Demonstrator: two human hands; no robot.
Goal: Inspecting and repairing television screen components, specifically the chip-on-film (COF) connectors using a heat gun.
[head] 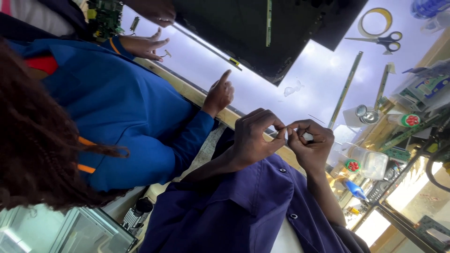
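Left hand (255,136) and right hand (311,143) meet fingertip to fingertip, pinching a tiny pale piece (287,132), too small to identify. Both hover just beside the white panel (262,86); scissors (382,40) lie at its far side.

Two hands are held together at the centre of the frame, the left hand (253,138) and right hand (311,143) meeting at the fingertips above the near edge of the surface (262,79). To their left, a co-worker's hand (219,93) is rested on the surface, one finger raised. Farther back, two more hands (143,46) are seen beside a circuit board (104,16). A large panel (243,28) is laid across the far part of the surface. To its right lie scissors (382,41) beside a tape roll (375,21). Small containers (368,164) are grouped just right of the joined hands.
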